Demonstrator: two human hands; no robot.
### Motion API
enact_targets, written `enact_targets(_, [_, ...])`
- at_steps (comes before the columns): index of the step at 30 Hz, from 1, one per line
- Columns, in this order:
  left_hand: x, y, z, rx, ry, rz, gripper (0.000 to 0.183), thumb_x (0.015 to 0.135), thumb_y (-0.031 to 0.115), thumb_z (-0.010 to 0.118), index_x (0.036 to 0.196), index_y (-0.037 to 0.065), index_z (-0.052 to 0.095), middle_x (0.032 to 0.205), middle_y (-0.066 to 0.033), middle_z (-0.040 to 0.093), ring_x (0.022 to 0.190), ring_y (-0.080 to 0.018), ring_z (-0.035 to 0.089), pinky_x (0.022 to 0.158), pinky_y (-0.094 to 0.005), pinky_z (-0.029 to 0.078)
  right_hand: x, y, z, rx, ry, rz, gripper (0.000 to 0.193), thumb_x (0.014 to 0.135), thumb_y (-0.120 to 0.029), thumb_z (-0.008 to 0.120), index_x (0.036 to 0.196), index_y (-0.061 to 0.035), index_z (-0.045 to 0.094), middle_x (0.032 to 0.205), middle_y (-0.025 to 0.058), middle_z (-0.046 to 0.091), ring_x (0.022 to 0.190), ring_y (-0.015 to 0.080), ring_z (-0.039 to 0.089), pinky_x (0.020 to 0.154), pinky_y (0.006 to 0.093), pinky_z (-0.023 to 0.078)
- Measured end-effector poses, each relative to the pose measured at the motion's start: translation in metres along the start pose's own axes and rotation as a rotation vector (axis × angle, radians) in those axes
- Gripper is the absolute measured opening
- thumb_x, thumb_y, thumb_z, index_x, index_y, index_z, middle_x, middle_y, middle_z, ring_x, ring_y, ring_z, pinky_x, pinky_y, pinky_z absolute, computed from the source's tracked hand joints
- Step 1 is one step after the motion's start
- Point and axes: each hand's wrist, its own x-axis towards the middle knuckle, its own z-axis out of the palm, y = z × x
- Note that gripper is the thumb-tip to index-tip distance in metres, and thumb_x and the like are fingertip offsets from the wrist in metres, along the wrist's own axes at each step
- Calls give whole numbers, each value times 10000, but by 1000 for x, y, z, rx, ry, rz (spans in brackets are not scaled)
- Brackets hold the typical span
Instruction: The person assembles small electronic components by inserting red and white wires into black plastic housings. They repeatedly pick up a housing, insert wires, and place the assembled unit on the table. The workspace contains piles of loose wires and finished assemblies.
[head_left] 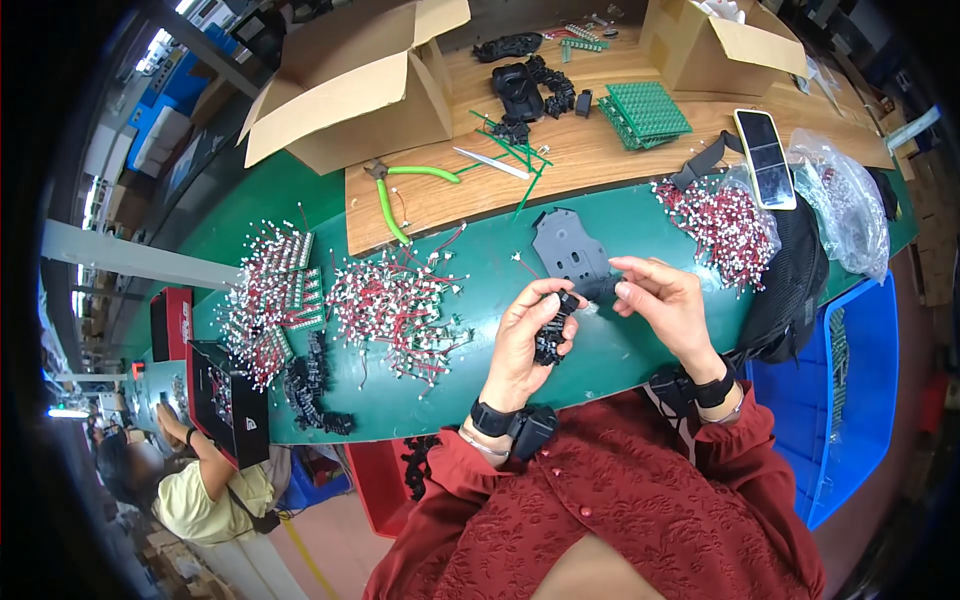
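Note:
A strip of small black plastic pieces (547, 343) is gripped in my left hand (518, 335), its thumb and fingers closed round it. To the right, my right hand (668, 302) pinches a small dark part (621, 285) between thumb and fingertips; its exact kind is too small to tell. Just beyond both hands lies a dark grey plate with holes and slots (568, 247), flat on the green table (470, 380). Its near end is partly hidden by my fingers. A short red wire with a white connector (517, 257) lies left of the plate.
Left lie heaps of small circuit boards with red wires (395, 310) and black strips (315, 385). Green-handled pliers (388, 200), tweezers (490, 162), green boards (645, 112) and cartons (350, 115) sit on a wooden board. A phone (765, 160) stands right; a co-worker (205, 480) sits left.

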Motion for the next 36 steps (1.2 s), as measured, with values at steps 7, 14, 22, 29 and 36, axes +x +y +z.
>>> enact_targets(7, [1,3,-6,-136,36,8,289,875,248,470,1049,18,476,895,-136,529,638,-157,491,458,-229,404,24,0,19,-246,137,-6,149,750,-47,638,884,18,639,687,54,628,578,67,565,509,199,470])
enact_targets(14, [1,9,-10,-255,66,17,266,878,247,465,1019,23,494,859,-122,548,626,-156,506,462,-233,408,28,11,20,-324,161,-53,132,752,-74,643,854,10,647,672,44,627,544,53,549,444,192,447])
enact_targets(22, [-1,9,-9,-228,144,38,276,871,263,479,1001,22,507,862,-113,536,629,-148,480,465,-228,393,23,12,17,-651,155,-196,106,711,-87,668,796,-25,657,629,50,611,478,80,516,421,242,396])
enact_targets(29, [-1,10,-8,-233,168,41,249,882,240,461,1009,29,502,843,-111,560,607,-142,517,464,-234,415,10,2,14,-925,121,-290,168,680,-105,683,839,-65,644,637,48,550,523,173,526,480,275,412])
enact_targets(36, [-1,12,-4,-197,132,45,288,882,240,464,1076,29,492,834,-107,559,602,-137,521,445,-227,415,15,1,7,-980,-117,-428,293,666,-67,672,952,-94,611,791,51,553,620,186,538,533,287,424])
